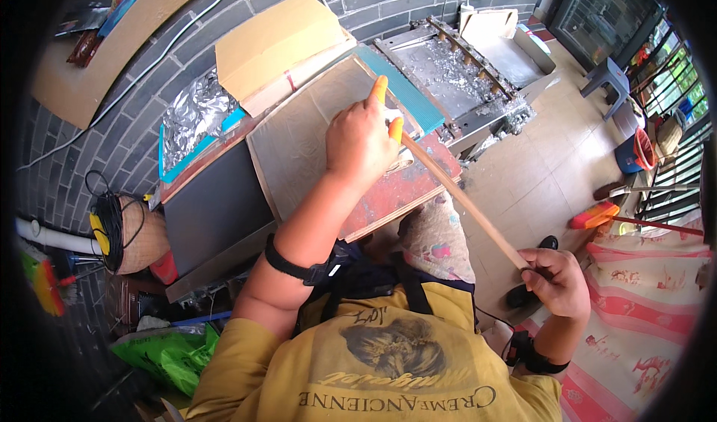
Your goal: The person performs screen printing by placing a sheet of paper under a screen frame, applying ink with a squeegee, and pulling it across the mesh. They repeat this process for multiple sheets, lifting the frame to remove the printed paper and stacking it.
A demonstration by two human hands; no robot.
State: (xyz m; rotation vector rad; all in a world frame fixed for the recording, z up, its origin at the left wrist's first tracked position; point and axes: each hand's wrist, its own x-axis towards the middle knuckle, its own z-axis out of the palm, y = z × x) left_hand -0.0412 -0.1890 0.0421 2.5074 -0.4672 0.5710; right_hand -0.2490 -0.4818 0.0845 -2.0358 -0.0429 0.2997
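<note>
My right hand (560,282) grips the near end of a long, slim wooden stick (465,201). The stick slants up to the left and reaches my left hand (358,136), beside its thumb. Yellow finger cots cover the left thumb and index finger, which are spread apart. A small white thing shows between them, partly hidden; whether that hand pinches it or the stick is unclear. Below the left hand lies a flat, greyish sheet with a pale border (302,125), on a worn red wooden board (400,195).
Cardboard (280,46) and crumpled silver foil in a blue tray (193,111) lie further back. A teal ribbed sheet (400,88) adjoins a metal frame littered with foil flakes (448,77). Right, a broom (596,215) and a patterned cloth (638,310) border the tiled floor.
</note>
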